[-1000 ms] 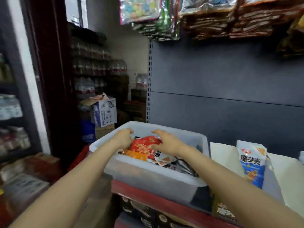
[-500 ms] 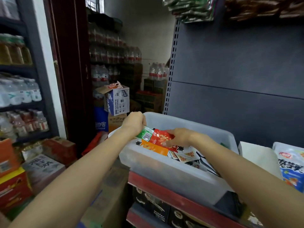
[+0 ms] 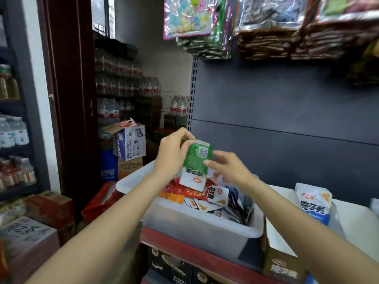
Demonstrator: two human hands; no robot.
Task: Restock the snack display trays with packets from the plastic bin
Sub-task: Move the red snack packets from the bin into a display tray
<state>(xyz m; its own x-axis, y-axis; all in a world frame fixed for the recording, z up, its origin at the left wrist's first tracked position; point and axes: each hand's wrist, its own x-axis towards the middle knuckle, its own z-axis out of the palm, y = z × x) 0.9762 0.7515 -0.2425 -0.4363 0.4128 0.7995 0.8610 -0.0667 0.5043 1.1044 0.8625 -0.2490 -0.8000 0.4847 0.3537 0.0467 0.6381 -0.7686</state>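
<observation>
Green packet (image 3: 194, 160) is lifted above the plastic bin (image 3: 196, 224), left hand (image 3: 171, 154) gripping its top, right hand (image 3: 224, 168) pinching its edge. Slick film could slip from so light a pinch and drop among loose packets (image 3: 213, 198).

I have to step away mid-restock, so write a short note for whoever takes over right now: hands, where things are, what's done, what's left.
Left hand: grips the top of a green packet, lifted above the plastic bin.
Right hand: fingertips touch the packet's right edge; a firm pinch cannot be confirmed.
Bin: sits on the red shelf edge, full of mixed packets, red packets on top.
Display tray: white, to the right of the bin, with a blue-and-white packet standing in it.
Done: one green packet picked out.
Left: place it in a tray, then continue with the rest of the bin.
</observation>
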